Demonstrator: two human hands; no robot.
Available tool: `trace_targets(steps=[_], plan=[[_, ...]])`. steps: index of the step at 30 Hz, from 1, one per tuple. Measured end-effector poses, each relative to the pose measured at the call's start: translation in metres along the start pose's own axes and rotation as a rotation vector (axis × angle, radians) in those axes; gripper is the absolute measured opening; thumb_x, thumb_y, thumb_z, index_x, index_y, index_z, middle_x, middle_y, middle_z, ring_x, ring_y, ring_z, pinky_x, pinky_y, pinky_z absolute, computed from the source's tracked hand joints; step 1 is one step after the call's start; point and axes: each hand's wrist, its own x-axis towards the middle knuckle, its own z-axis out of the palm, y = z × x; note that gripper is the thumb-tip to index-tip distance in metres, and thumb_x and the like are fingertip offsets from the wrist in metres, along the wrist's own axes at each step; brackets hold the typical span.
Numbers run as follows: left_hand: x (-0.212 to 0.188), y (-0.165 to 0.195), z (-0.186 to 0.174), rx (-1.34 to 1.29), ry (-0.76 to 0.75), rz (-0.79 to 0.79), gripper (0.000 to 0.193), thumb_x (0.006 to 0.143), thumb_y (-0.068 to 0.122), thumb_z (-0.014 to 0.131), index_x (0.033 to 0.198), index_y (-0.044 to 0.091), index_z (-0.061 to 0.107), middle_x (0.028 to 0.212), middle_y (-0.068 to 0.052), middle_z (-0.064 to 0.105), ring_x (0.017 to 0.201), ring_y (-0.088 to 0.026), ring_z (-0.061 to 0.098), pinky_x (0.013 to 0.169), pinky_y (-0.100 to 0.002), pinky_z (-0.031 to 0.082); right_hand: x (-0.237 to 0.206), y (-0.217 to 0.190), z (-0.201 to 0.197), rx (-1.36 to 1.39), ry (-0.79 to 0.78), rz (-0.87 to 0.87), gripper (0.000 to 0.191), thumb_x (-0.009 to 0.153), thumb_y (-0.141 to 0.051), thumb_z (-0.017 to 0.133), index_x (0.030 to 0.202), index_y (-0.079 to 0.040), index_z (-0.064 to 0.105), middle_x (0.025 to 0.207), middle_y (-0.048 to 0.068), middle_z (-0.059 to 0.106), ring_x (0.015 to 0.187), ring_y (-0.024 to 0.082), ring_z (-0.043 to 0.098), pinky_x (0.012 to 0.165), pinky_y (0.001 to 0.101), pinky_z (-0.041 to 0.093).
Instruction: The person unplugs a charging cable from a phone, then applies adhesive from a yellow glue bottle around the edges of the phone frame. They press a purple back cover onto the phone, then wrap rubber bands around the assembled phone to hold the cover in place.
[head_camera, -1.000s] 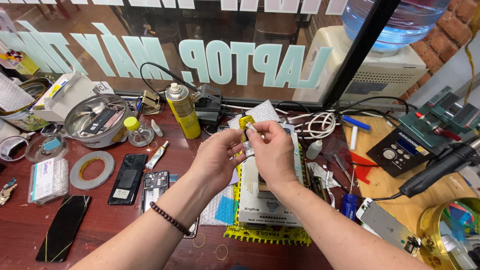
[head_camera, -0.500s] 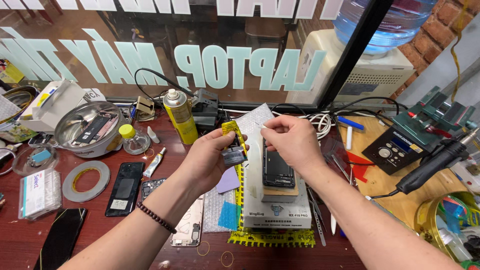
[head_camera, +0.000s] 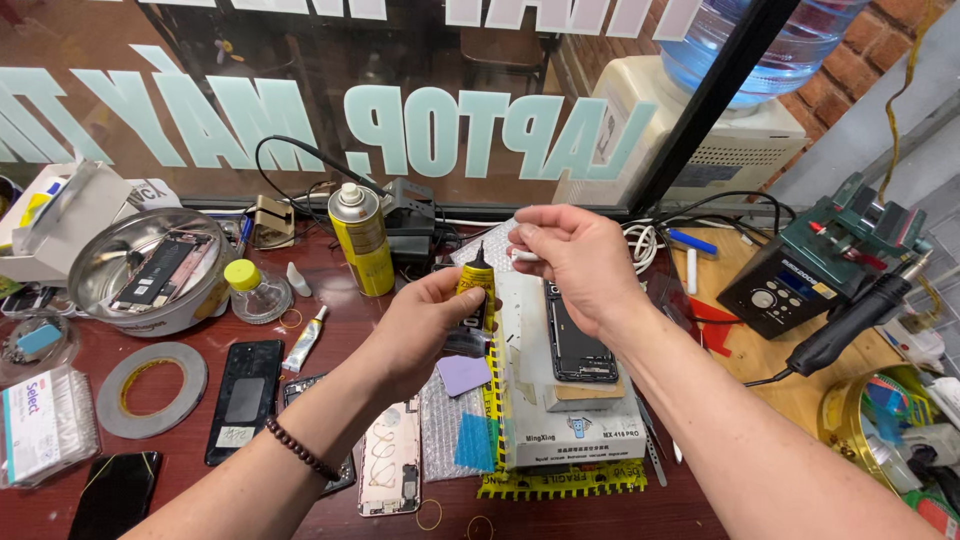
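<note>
Sitting left of the glue tube (head_camera: 477, 288), a steel bowl (head_camera: 100, 290) is holding phone parts; left hand (head_camera: 425, 325) is clamping the tube (yellow, black-tipped), right hand (head_camera: 575, 255) pinching its white cap (head_camera: 524, 256).

This is a phone repair shop, with a cluttered dark red surface (head_camera: 300, 500) set against a shopfront window (head_camera: 300, 90) that carries large painted lettering. Opened phones (head_camera: 392, 470) and a bare phone frame (head_camera: 578, 340) lie among a roll of tape (head_camera: 150, 388), a yellow spray can (head_camera: 362, 240) and a metal bowl of parts (head_camera: 150, 270). A soldering station (head_camera: 800, 275) with its hot-air handle (head_camera: 850, 320) stands at the right.
</note>
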Motion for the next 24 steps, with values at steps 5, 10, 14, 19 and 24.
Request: trace_targets(steps=[5, 10, 14, 19, 24], plan=[[-0.004, 0.005, 0.003, -0.225, 0.002, -0.175, 0.024, 0.100, 0.017, 0.055, 0.121, 0.009, 0.065, 0.104, -0.001, 0.072, 0.091, -0.015, 0.070, 0.081, -0.040, 0.061, 0.011, 0.008, 0.002, 0.328, 0.023, 0.200, 0.022, 0.098, -0.001, 0.061, 0.119, 0.005, 0.059, 0.106, 0.012, 0.067, 0.094, 0.021, 0.067, 0.085, 0.0320, 0.058], [-0.006, 0.004, -0.009, -0.250, 0.052, -0.188, 0.024, 0.100, 0.019, 0.055, 0.120, 0.010, 0.066, 0.104, -0.001, 0.072, 0.092, -0.015, 0.070, 0.082, -0.038, 0.061, 0.006, 0.020, 0.006, 0.592, 0.061, 0.483, 0.028, 0.097, -0.001, 0.054, 0.122, 0.010, 0.051, 0.112, 0.017, 0.064, 0.103, 0.028, 0.067, 0.094, 0.0348, 0.059], [-0.002, -0.004, -0.017, -0.181, 0.022, -0.167, 0.023, 0.101, 0.016, 0.056, 0.120, 0.008, 0.066, 0.104, -0.001, 0.073, 0.090, -0.013, 0.070, 0.081, -0.034, 0.059, 0.000, 0.013, 0.004, 0.348, 0.052, 0.375, 0.030, 0.093, 0.004, 0.055, 0.123, 0.008, 0.054, 0.108, 0.018, 0.068, 0.100, 0.027, 0.073, 0.092, 0.0336, 0.060], [-0.001, -0.014, -0.014, -0.031, 0.009, -0.142, 0.023, 0.100, 0.013, 0.057, 0.119, 0.006, 0.069, 0.101, -0.001, 0.073, 0.085, -0.011, 0.068, 0.076, -0.032, 0.057, -0.005, 0.008, -0.002, 0.005, 0.048, 0.178, 0.023, 0.096, -0.009, 0.064, 0.114, 0.005, 0.060, 0.092, 0.010, 0.069, 0.079, 0.019, 0.069, 0.071, 0.0316, 0.059], [0.001, -0.014, -0.005, 0.038, -0.018, -0.093, 0.022, 0.101, 0.012, 0.058, 0.117, 0.004, 0.070, 0.101, -0.002, 0.075, 0.087, -0.009, 0.068, 0.076, -0.028, 0.056, -0.001, 0.007, -0.009, 0.178, -0.005, 0.176, 0.017, 0.092, -0.004, 0.071, 0.110, -0.004, 0.072, 0.083, 0.000, 0.065, 0.072, 0.008, 0.059, 0.063, 0.0231, 0.048]])
